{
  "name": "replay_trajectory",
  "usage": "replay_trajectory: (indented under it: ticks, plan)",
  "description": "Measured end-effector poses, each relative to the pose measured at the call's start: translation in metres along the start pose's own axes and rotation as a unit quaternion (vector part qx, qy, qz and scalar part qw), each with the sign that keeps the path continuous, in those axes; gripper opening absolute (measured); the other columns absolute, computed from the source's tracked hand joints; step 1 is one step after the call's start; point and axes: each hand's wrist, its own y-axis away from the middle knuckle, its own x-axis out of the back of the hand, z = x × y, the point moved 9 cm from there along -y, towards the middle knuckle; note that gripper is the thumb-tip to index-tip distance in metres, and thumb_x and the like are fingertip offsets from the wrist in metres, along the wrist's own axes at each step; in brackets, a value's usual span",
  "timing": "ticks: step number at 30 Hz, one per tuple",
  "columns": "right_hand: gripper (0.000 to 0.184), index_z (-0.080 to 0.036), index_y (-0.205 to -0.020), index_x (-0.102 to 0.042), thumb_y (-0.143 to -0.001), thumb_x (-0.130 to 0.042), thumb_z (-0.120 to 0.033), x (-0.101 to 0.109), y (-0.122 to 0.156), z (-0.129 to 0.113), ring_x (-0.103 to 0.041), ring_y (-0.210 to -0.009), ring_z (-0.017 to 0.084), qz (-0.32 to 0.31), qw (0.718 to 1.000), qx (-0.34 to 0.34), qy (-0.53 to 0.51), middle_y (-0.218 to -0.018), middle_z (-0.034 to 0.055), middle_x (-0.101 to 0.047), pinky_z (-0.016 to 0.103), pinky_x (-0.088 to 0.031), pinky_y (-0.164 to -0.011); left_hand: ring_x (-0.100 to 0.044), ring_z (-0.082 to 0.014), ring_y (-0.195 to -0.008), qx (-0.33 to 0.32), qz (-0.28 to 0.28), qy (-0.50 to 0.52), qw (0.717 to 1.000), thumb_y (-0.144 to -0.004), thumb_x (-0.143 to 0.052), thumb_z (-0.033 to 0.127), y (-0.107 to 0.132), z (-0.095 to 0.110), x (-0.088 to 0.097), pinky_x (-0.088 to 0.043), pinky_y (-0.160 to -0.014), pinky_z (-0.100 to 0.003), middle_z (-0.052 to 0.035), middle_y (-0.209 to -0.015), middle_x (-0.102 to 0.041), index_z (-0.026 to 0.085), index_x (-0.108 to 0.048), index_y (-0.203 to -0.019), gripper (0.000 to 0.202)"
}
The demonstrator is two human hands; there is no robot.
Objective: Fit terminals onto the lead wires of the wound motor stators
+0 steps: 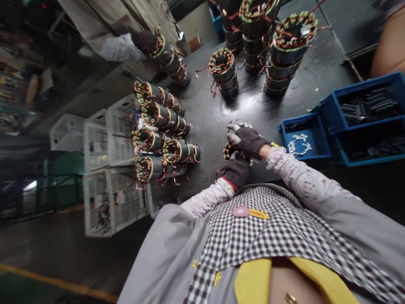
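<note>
Fingers (234, 138) half-curled over wire-wound stator (227, 152).

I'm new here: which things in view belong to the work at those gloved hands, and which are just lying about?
Likely part of the job:
wound ring, at the left hand and right hand
similar ring stacks on the table
perhaps the white pieces in the small blue bin

Seemingly just about:
white crates
pink badge on the apron
</note>
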Motion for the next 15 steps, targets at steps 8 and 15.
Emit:
replay_trajectory:
  ticks: [8,15]
  plan:
    - [0.059,-0.017,-0.145,-0.058,-0.105,-0.037,-0.055,0.017,0.028,0.04,-0.061,-0.131,0.033,0.107,0.983,-0.102,-0.106,-0.143,0.0184,-0.064,0.054,-0.047,-0.113,-0.071,-0.0315,-0.114,0.023,0.017,0.05,0.998,-0.1,-0.057,0.036,0.0,-0.013,0.021,-0.048,-0.11,-0.046,-0.0222,-0.116,-0.075,0.005,-0.066,-0.129,0.043]
    - [0.06,-0.021,-0.118,-0.071,-0.101,-0.029,-0.06,0.006,0.099,0.091,-0.067,-0.121,0.031,0.144,0.958,-0.223,-0.111,-0.126,0.0164,-0.073,0.051,-0.049,-0.11,-0.075,-0.0325,-0.098,0.028,0.011,0.224,0.974,-0.09,-0.068,0.04,-0.013,-0.037,0.019,-0.059,-0.09,-0.045,-0.0182,-0.103,-0.078,0.012,-0.073,-0.117,0.038]
